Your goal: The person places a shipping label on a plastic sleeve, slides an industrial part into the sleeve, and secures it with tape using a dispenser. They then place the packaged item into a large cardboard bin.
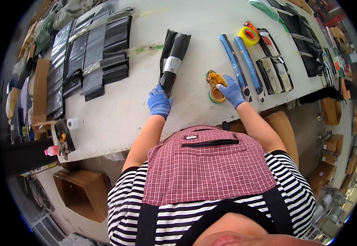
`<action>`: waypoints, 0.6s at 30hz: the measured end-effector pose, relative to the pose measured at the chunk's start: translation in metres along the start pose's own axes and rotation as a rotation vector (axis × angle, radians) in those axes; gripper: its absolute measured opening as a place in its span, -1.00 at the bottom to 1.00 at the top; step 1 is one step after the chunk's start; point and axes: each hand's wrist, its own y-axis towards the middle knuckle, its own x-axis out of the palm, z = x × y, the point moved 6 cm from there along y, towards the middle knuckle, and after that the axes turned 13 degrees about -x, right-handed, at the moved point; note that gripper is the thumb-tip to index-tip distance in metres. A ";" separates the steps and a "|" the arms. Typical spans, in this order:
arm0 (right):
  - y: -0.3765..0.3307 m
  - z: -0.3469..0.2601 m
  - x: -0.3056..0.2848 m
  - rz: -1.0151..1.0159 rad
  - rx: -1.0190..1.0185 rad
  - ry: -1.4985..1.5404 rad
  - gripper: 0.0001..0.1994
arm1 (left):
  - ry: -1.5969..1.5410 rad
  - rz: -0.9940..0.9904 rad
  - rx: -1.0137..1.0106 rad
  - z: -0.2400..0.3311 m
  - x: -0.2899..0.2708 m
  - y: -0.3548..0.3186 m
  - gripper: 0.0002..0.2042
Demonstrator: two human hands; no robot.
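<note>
Gripping the orange tape dispenser (215, 78), the person's right hand (233, 92) is right of the black package (176, 46), whose near end the left hand (159, 103) holds.

Looks like a packing workshop to me: I'm in an apron (211, 168) at a big white surface (117, 106), with flat black plastic bags (94, 53) taped down on the left and tape dispensers (213, 78) toward the right. There's an open cardboard box (98, 192) below the left side, and more cartons (332, 144) off to the right.
</note>
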 end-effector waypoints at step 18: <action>-0.094 -0.070 -0.027 -0.113 0.416 1.452 -0.69 | -1.115 -0.783 -0.182 0.064 -0.039 -0.032 -0.62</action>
